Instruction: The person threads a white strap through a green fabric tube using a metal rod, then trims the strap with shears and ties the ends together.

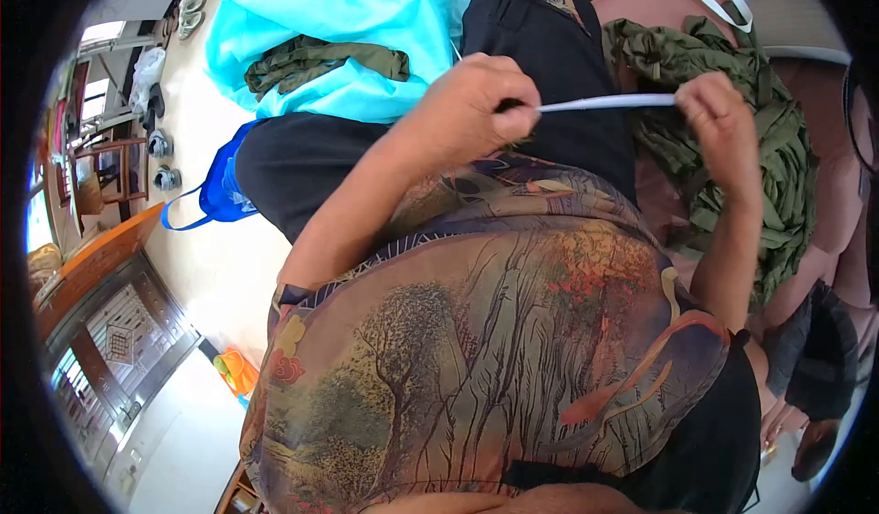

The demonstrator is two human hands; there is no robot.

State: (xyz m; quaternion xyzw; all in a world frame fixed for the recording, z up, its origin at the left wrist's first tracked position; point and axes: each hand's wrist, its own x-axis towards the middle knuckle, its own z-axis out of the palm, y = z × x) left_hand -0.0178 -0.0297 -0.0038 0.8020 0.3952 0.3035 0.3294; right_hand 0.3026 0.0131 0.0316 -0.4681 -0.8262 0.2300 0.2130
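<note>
My left hand [487, 102] is closed around one end of a narrow white band [609, 103]. My right hand [719, 116] pinches the other end. Between the two hands the band runs nearly straight and level, above my dark trousers [549, 61]. Beside my right hand lies a heap of crumpled olive-green fabric [765, 162]. A turquoise bag or sheet [320, 20] is spread beyond my left hand, with a bunched olive-green cloth [320, 64] on it.
A pinkish seat [833, 111] extends along the right. On the left, a blue bag [215, 184] stands on the pale floor [197, 267], with several shoes [160, 143] farther off. Part of another person in dark clothing [819, 367] appears at the lower right.
</note>
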